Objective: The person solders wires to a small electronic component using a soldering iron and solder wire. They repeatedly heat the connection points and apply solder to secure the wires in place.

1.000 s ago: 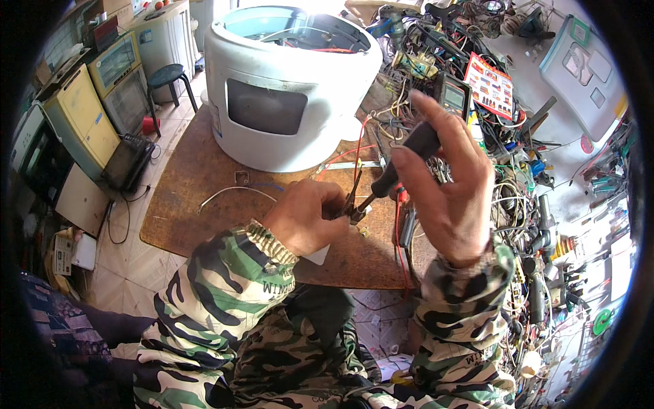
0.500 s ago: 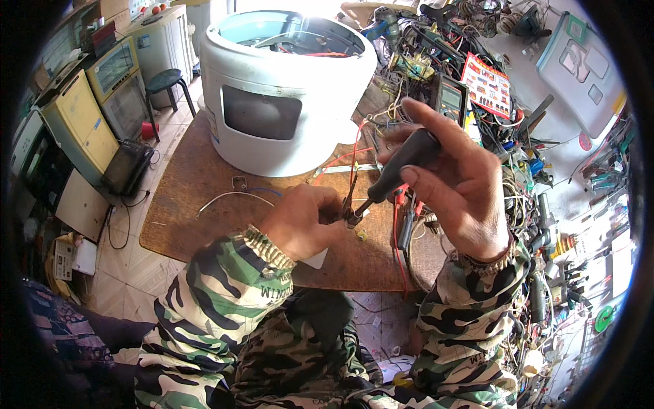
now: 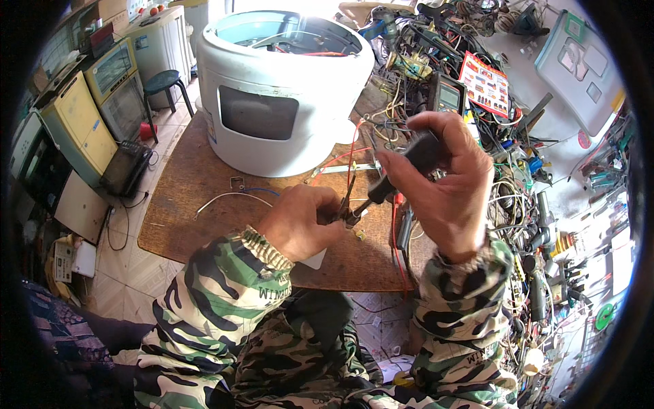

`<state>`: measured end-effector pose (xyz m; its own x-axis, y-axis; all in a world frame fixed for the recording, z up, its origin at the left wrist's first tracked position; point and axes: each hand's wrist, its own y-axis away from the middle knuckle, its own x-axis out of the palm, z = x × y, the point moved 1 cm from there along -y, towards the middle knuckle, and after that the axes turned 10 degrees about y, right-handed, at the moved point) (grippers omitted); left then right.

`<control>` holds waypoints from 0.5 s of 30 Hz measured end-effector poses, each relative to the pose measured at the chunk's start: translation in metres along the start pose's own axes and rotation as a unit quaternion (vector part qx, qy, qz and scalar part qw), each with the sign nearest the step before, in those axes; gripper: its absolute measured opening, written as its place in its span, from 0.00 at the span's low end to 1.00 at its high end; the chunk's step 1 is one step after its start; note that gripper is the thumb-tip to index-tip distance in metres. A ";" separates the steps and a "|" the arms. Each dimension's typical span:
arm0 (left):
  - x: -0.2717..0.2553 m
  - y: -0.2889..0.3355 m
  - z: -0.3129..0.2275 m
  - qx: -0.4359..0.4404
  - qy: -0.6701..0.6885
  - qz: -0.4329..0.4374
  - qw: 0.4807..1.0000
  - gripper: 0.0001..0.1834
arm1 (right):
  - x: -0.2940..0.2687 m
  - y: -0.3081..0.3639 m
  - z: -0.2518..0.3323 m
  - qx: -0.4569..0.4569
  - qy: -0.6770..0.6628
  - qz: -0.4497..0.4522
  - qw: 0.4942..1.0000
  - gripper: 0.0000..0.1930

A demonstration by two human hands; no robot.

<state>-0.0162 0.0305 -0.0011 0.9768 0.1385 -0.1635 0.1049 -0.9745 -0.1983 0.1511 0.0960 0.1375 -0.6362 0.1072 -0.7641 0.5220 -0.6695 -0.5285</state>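
Over the last second the principal change is in the right hand [image 3: 446, 187]: its fingers, spread loosely half a second ago with the thumb under the handle, are now curled over the end of the black-handled screwdriver [image 3: 381, 190], the thumb laid along the near side. The left hand [image 3: 303, 221] shows no material change; it keeps a small dark metal fitting [image 3: 349, 219] pinched at its fingertips, though much of the piece is covered by the fingers. The fitting is held just above the wooden tabletop [image 3: 170, 218], in front of the white drum-shaped housing [image 3: 262, 151]. The screwdriver's shaft slants down to it, the tip apparently meeting it; the exact seat cannot be made out. In this inspector's judgement, the change is a re-grip of the handle between turns, with the fitting serving as a steadied workpiece; whether any screw has moved cannot be told. Near the left hand lie a white wire [image 3: 225, 195] and a small square metal bracket [image 3: 236, 183]; red and black test leads [image 3: 405, 230] lie beside the right hand, and a multimeter [image 3: 449, 94] stands beyond it.
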 end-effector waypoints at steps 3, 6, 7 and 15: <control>-0.004 0.007 -0.008 -0.010 0.006 -0.011 1.000 0.14 | 0.007 0.000 0.001 -0.092 -0.014 -0.072 0.993 0.23; -0.004 -0.001 -0.009 -0.032 -0.051 0.036 0.998 0.10 | 0.002 0.000 -0.014 -0.136 -0.173 0.032 0.975 0.30; -0.007 0.005 -0.010 -0.032 -0.044 0.022 0.998 0.10 | -0.001 0.001 -0.008 -0.109 -0.267 0.078 0.954 0.31; -0.006 0.010 -0.014 0.001 -0.038 -0.030 0.999 0.13 | 0.004 0.005 0.000 -0.060 -0.021 -0.055 0.996 0.20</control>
<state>-0.0185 0.0170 0.0116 0.9517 0.2098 -0.2240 0.1627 -0.9638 -0.2112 0.1505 0.0933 0.1318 -0.7154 0.1433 -0.6839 0.5100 -0.5619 -0.6512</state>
